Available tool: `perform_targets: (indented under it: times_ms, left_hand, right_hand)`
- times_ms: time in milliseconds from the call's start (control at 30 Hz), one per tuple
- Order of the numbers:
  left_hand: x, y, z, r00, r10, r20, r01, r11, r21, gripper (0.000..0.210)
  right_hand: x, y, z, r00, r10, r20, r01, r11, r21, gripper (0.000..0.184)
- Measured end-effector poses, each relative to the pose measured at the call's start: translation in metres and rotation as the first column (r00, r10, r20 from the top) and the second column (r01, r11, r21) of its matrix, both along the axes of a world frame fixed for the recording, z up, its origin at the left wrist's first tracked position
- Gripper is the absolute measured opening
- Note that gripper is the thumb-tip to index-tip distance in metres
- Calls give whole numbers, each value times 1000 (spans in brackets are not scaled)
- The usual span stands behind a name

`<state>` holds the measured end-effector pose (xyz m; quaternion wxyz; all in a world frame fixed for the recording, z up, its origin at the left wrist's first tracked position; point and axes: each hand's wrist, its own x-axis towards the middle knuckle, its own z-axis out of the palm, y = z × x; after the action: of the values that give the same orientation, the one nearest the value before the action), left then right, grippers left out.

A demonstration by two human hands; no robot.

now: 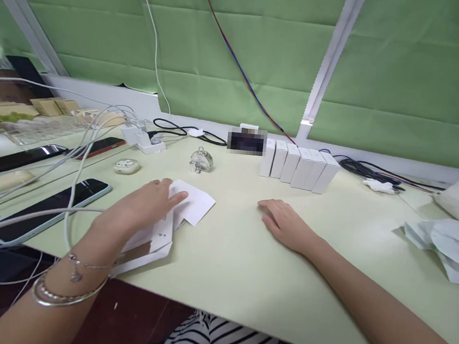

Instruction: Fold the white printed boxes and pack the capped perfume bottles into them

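My left hand [146,202], with bracelets at the wrist, is closed over a crumpled white paper box [194,204] near the table's front left. The thumb lies across the white sheet, and the hand hides part of the box and some of the fingers. One end of the box gapes toward me. To the right, my right hand [285,225] rests on the table with its thumb apart from the fingers and nothing in it. Beyond my left hand stands a round clear glass bottle [201,160]. A row of several small white boxes [304,168] stands behind my right hand.
Phones [57,210] and loose white cables lie at the left, beside an earphone case [126,166] and a white charger [142,138]. Crumpled white paper [448,244] lies at the right. Black cables [366,168] run along the back edge below a green blind [256,46].
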<state>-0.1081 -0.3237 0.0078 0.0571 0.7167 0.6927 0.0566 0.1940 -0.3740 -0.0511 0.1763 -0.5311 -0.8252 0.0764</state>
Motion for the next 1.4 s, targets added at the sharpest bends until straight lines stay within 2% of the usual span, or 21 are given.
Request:
perform_targets:
  times_ms: [67, 133, 267, 367, 500, 567, 667, 700, 767, 833, 900, 967, 1067, 1133, 1233, 1400]
  left_hand:
    - [21, -7, 4, 999, -47, -20, 45, 996, -79, 58]
    - [40, -13, 8, 994, -113, 3, 113, 989, -98, 57]
    - [76, -22, 14, 976, -209, 66, 215, 971, -103, 55]
    - [97, -28, 18, 940, -311, 137, 328, 936, -126, 55]
    - [117, -27, 26, 903, -407, 135, 426, 885, -187, 58]
    - [123, -20, 28, 902, -426, 65, 430, 882, -193, 57]
    - [127, 0, 24, 864, -503, 19, 502, 859, -103, 51]
    - [127, 8, 20, 826, -562, 46, 564, 824, -63, 50]
    - [125, 21, 11, 714, -682, 159, 695, 718, -46, 48]
    - [121, 30, 0, 650, -711, 268, 750, 658, -70, 48]
    - [117, 34, -11, 648, -707, 282, 745, 666, -41, 50]
    - [115, 35, -18, 658, -714, 237, 735, 678, 5, 50]
    - [114, 34, -23, 668, -722, 180, 731, 682, 22, 49]
    - [114, 34, -23, 674, -715, 188, 725, 689, 21, 49]
    - [112, 35, -21, 704, -663, 255, 686, 728, -2, 50]
    - [105, 37, -20, 722, -626, 293, 662, 749, -31, 53]
  right_hand:
    - [-8, -6, 2, 994, 110, 28, -111, 992, 63, 34]
    - [-18, -14, 5, 964, 252, 83, -262, 955, 139, 34]
    - [-33, -30, 11, 840, 488, 236, -540, 795, 277, 38]
    - [-41, -38, 12, 767, 587, 261, -642, 697, 320, 41]
    - [-46, -39, 11, 716, 656, 241, -698, 656, 288, 41]
    - [-43, -35, 11, 729, 647, 220, -683, 675, 277, 31]
    - [-28, -26, 12, 797, 596, 93, -594, 749, 293, 20]
    - [-21, -22, 12, 819, 573, 24, -553, 777, 301, 19]
    - [-7, -13, 12, 860, 501, -98, -456, 840, 295, 20]
    - [6, -4, 11, 915, 376, -144, -328, 904, 275, 22]
    - [16, 3, 11, 968, 227, -109, -192, 945, 264, 23]
    - [21, 8, 10, 993, 95, -66, -75, 964, 257, 23]
    - [22, 12, 8, 995, -42, -91, 60, 977, 206, 23]
    - [22, 12, 7, 985, -104, -139, 121, 984, 127, 23]
    - [25, 11, 6, 984, -85, -159, 86, 996, -1, 33]
    - [24, 5, 12, 969, 173, -176, -183, 982, -43, 33]
